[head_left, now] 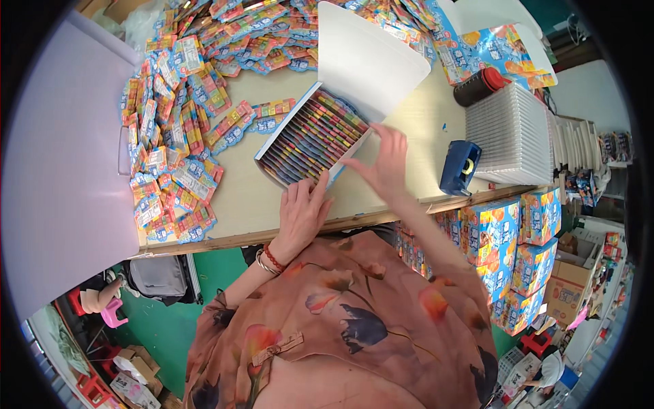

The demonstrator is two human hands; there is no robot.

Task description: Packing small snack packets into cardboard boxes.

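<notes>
An open cardboard box (278,142) sits at an angle on the table, its white lid (364,58) raised at the far side. Rows of colourful blister-like candy packs (313,136) stand on edge inside, tightly lined up. My left hand (303,208) is at the box's near corner, fingertips over the near wall and thumb close by. At the right side, my right hand (387,160) grips the box, its thumb toward the near end and its fingers at the far corner. Two loose packs (233,125) lie just left of the box.
Piles of loose packs (252,34) cover the table's back and left. To the right are a blue tape dispenser (460,167), a red-capped dark bottle (479,86) and stacked clear plastic trays (507,136). Printed boxes (490,232) are stacked below the table's right edge.
</notes>
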